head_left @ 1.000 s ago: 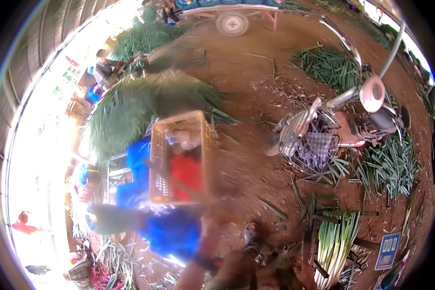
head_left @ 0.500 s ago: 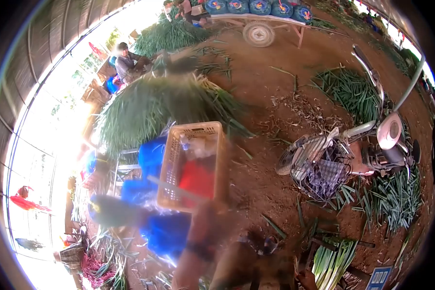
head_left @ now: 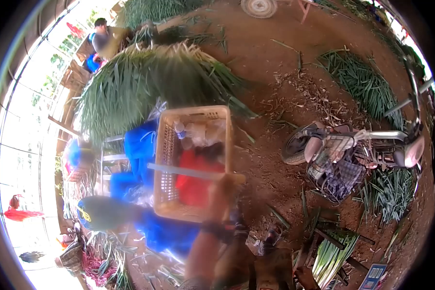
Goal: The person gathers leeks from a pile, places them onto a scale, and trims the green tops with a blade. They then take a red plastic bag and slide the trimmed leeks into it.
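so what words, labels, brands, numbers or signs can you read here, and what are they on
No text can be read.
Blue card, bottom right: pale panels, any print too small to read.
Bottle in the crate: any label too small and blurred.
Knife in the left hand: blurred, no marking readable.

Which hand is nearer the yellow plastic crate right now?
Left. The left hand, gripping a long-bladed knife, overlaps the yellow plastic crate's near right corner in view; the right hand is farther away, lower right, beside the green onions.
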`<state>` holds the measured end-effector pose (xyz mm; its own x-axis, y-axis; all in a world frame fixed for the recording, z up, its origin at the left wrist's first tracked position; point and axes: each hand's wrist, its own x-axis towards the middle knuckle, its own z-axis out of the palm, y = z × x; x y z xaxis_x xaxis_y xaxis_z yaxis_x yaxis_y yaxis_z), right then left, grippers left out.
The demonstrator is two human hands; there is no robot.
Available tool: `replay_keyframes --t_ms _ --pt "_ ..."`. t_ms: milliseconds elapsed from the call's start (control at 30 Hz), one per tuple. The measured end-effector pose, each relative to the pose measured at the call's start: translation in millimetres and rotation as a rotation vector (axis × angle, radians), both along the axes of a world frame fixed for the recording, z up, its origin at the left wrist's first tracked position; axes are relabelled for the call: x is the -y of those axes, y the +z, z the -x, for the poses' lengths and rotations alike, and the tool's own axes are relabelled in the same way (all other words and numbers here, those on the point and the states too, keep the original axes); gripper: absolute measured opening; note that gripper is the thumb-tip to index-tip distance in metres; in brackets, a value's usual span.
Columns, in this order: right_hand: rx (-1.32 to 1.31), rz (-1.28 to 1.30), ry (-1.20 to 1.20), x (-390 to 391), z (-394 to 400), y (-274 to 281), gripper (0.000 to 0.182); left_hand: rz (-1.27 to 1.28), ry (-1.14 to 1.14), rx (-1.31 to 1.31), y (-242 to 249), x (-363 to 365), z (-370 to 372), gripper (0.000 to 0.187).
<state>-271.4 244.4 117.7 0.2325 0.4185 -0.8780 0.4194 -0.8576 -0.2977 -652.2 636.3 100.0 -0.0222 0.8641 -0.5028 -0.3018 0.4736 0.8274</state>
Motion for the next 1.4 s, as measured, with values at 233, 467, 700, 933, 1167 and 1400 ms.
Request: replay_keyframes --t_ms 233,467,700,933,1167,1400 --pt "-0.001 -0.044 0.028 -54 56 7 0.029 0.259 0.133 0.147 3 2 51 0.026" --pt "0.029 -0.080 0.132 -69 75 9 0.017 0.132 -0.383 -1.022 -105 17 171 0.028" --pt "-0.011 -0.057 -0.007 -94 99 35 0.014 -0.213 -0.667 -1.415 -272 48 266 0.031" --pt "-0.072 0.101 -0.154 -146 129 46 0.017 0.194 0.041 -0.908 -326 44 290 0.043" --pt "-0.090 0.112 -0.221 -84 110 8 0.022 -0.083 -0.420 -0.889 -235 13 238 0.045" --pt "-0.055 0.129 -0.157 -89 111 1 0.023 -0.113 -0.557 -1.054 -264 5 195 0.040"
